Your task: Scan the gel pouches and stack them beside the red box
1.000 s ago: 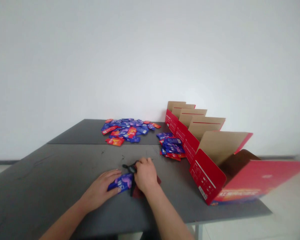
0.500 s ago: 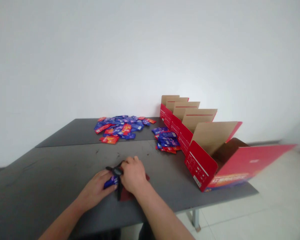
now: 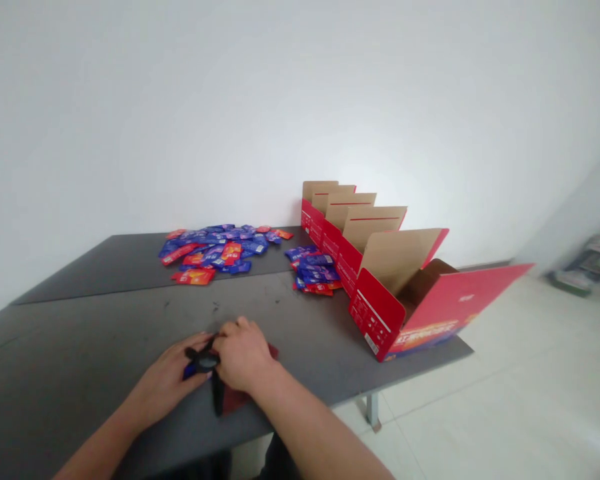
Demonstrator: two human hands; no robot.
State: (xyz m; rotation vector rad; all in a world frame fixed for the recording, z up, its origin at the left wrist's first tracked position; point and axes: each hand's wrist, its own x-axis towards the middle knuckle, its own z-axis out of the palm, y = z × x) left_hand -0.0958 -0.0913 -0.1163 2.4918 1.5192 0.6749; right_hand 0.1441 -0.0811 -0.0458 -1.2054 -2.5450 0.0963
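Sliding black tool (image 3: 207,361) farther over blue packet (image 3: 189,371), hands (image 3: 244,355) closer.

Gray table (image 3: 105,320), pkts (image 3: 213,253), prob. 5 boxes (image 3: 375,310)

Our left hand (image 3: 166,379) holds a blue packet (image 3: 189,371) on the tabletop (image 3: 105,337); our right hand (image 3: 241,353) grips a black-and-maroon tool (image 3: 207,362) beside it. Beyond, we see loose blue and red packets (image 3: 253,247) and open red cartons (image 3: 377,309).
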